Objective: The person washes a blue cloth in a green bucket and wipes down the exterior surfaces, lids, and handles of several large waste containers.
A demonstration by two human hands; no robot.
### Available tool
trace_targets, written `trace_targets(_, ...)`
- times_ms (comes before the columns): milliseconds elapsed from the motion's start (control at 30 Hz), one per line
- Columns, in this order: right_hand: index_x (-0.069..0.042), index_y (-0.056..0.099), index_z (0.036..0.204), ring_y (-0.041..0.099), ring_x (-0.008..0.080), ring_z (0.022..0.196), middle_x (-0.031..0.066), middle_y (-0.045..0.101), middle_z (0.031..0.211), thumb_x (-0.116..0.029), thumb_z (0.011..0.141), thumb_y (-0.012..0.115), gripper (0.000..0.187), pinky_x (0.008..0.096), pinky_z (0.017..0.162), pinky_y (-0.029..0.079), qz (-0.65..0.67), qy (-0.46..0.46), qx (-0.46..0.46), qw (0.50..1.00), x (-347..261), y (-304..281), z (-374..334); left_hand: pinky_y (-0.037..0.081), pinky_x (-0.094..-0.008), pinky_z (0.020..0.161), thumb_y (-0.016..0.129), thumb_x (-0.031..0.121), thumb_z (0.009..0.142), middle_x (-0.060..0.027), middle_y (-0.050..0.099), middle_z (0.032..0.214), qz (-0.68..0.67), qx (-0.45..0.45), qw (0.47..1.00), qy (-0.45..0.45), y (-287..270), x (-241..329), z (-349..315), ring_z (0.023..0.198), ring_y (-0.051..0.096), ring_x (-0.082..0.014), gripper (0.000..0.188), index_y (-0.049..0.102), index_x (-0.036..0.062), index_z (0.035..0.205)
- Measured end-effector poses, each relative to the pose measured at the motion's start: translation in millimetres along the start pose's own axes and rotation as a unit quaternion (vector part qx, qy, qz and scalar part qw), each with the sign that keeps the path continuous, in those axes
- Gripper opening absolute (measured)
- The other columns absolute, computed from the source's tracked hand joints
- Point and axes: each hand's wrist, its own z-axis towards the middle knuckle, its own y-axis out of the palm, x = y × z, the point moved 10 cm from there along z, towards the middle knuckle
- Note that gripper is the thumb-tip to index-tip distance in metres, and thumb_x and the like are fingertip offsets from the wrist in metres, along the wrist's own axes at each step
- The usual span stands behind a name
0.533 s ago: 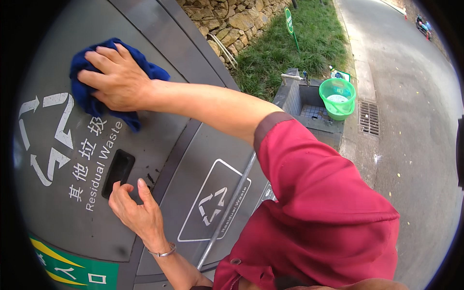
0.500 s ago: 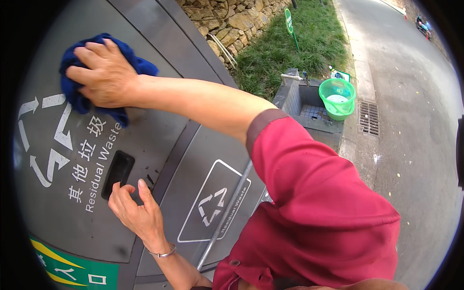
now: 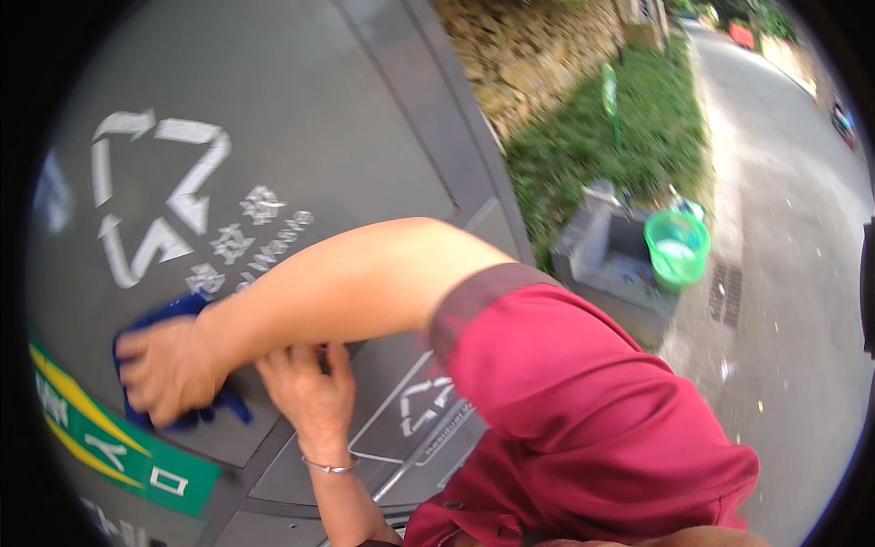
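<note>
— Item one, cloth (image 3: 187, 307)?
— Blue, one. Bunched against the grey bin (image 3: 301, 82), just beside the green-and-yellow band (image 3: 197, 469).
— Right hand (image 3: 173, 369)?
— Fingers bent over the cloth, holding it to the surface; outline blurred.
— Left hand (image 3: 308, 392)?
— Just beside the cloth, under the right forearm (image 3: 346, 283). Thumb apart; fingertips partly hidden, so any grip cannot be told. Bracelet (image 3: 330, 468), silver, at the wrist.
— Farther off?
— Bucket (image 3: 684, 272), green, one, at the grey basin (image 3: 602, 292).

Blue cloth (image 3: 178, 308); grey panel (image 3: 301, 118), white arrows (image 3: 193, 208); crimson shirt (image 3: 583, 392).
</note>
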Motion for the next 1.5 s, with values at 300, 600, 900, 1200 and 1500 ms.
trace_targets(300,-0.013,0.058,0.103,0.047,0.0336,0.094,0.0138,0.051,0.107,-0.012,0.071,0.065,0.033,0.0423,0.082,0.038,-0.363,0.367,-0.004,0.857,196,-215,-131,0.042,-0.0447,0.082,0.070,0.015,0.071,-0.0244,0.047,0.115,-0.022,0.082,0.996,-0.007,-10,-13,-12,0.106,0.044,-0.0401,0.026,0.049,0.0007,0.065)
trace_targets(600,-0.009,0.054,0.110,0.054,0.0359,0.103,0.0192,0.060,0.105,-0.019,0.083,0.044,0.031,0.0409,0.090,0.043,-0.405,0.677,0.149,0.596,405,-376,-239,0.044,-0.0458,0.078,0.071,0.020,0.068,-0.0265,0.049,0.112,-0.020,0.120,0.993,0.010,-12,-14,-13,0.101,0.046,-0.0412,0.025,0.055,0.0005,0.069)
trace_targets(900,-0.007,0.056,0.100,0.052,0.0341,0.090,0.0135,0.052,0.104,-0.014,0.077,0.054,0.024,0.0469,0.077,0.043,-0.357,0.407,0.195,0.818,335,-98,32,0.044,-0.0429,0.077,0.072,0.019,0.065,-0.0249,0.049,0.110,-0.034,0.120,0.992,0.013,-12,-19,-16,0.100,0.047,-0.0400,0.025,0.053,0.0023,0.067)
trace_targets(1200,-0.005,0.054,0.110,0.044,0.0355,0.117,0.0153,0.049,0.123,-0.011,0.077,0.047,0.035,0.0510,0.096,0.034,-0.333,-0.019,0.158,0.930,311,-7,123,0.043,-0.0363,0.065,0.068,0.025,0.071,-0.0230,0.052,0.111,-0.022,0.103,0.993,0.056,-13,-22,-17,0.103,0.046,-0.0327,0.025,0.057,0.0034,0.068)
trace_targets(1500,-0.027,0.026,0.141,0.026,0.0355,0.130,0.0148,0.026,0.144,-0.033,0.091,0.043,0.053,0.0410,0.105,0.028,-0.255,0.687,0.116,0.670,485,-297,-89,0.044,-0.0376,0.064,0.072,0.024,0.064,-0.0238,0.049,0.105,-0.022,0.084,0.996,0.032,-10,-16,-11,0.093,0.047,-0.0350,0.026,0.057,0.0030,0.067)
